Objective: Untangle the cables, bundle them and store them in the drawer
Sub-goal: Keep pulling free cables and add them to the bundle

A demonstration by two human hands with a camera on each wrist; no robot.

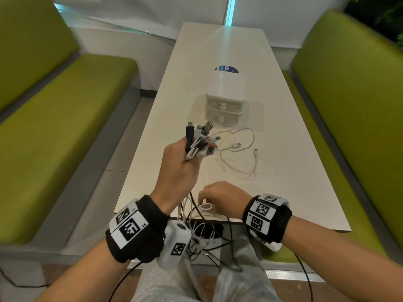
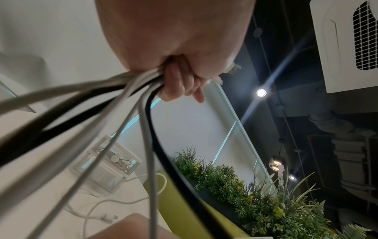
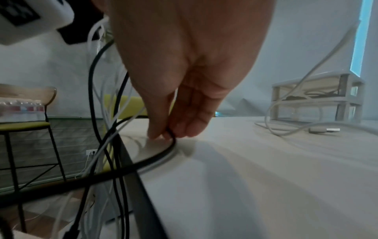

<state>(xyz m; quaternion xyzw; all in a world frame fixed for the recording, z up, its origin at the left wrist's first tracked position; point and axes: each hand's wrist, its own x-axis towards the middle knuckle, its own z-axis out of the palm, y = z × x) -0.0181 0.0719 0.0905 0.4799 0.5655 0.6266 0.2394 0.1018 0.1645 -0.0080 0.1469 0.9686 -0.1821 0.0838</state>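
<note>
A: Over the surface (image 1: 283,171), head view: left hand (image 1: 177,168) raised, clenched on cables (image 1: 197,140), plugs up; drawer unit (image 1: 225,99) beyond.
B: Left wrist view?
A: Strands fan down from the fist.
B: Right wrist view?
A: Right hand (image 3: 180,103) low, pinching a black loop (image 3: 163,153). Advice: feed slack slowly, don't yank.

cable ends (image 1: 209,247) hidden below table edge (image 1: 218,220)
</note>
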